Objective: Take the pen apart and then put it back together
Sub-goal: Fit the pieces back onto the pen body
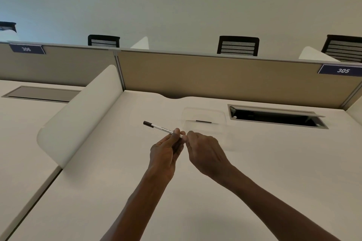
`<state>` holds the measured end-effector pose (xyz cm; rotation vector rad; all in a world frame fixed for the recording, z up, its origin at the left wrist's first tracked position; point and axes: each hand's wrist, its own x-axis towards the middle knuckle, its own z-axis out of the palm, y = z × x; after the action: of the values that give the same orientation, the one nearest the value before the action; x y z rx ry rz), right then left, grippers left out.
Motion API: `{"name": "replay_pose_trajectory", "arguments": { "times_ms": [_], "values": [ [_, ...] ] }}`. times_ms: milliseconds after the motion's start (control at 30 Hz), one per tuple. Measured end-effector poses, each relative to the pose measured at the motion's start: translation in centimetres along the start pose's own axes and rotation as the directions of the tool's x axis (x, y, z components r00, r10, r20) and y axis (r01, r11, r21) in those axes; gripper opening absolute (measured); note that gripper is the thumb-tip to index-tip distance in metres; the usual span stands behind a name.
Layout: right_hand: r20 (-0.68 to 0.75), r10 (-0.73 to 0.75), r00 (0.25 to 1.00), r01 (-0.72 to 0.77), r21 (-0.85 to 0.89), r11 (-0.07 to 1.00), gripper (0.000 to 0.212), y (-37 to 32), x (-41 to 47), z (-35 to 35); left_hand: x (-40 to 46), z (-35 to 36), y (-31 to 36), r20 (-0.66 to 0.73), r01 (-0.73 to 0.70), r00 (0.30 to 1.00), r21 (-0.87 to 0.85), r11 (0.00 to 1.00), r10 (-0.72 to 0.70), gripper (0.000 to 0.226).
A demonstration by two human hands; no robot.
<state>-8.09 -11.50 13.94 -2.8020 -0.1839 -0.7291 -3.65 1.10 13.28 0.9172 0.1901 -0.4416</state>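
Observation:
A white pen (160, 128) with a black end piece at its far left tip is held above the white desk (254, 162). My left hand (166, 150) grips the barrel near its right end, the pen pointing up and to the left. My right hand (203, 148) is curled with its fingertips closed at the pen's right end, right beside the left fingers. The part of the pen inside the fingers is hidden, so I cannot tell what the right fingers pinch.
A clear plastic tray (203, 116) lies on the desk just beyond the hands. An open cable hatch (274, 117) sits at the back right. A curved white divider (78, 113) stands to the left, a beige partition (215, 72) behind.

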Motion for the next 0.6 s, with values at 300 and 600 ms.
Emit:
{"name": "replay_pose_trajectory", "arguments": {
  "times_ms": [300,600],
  "values": [
    [0.591,0.508,0.627,-0.697,0.716,0.028,0.038,-2.1,1.1,0.0,0.6,-0.6,-0.9,0.057,-0.037,0.998,-0.033,0.999,0.039,0.024],
    [0.852,0.357,0.382,-0.682,0.521,-0.514,0.038,-1.6,1.7,-1.3,0.9,-0.2,-1.5,0.088,-0.098,0.991,-0.001,0.995,0.098,0.029]
  ]
}}
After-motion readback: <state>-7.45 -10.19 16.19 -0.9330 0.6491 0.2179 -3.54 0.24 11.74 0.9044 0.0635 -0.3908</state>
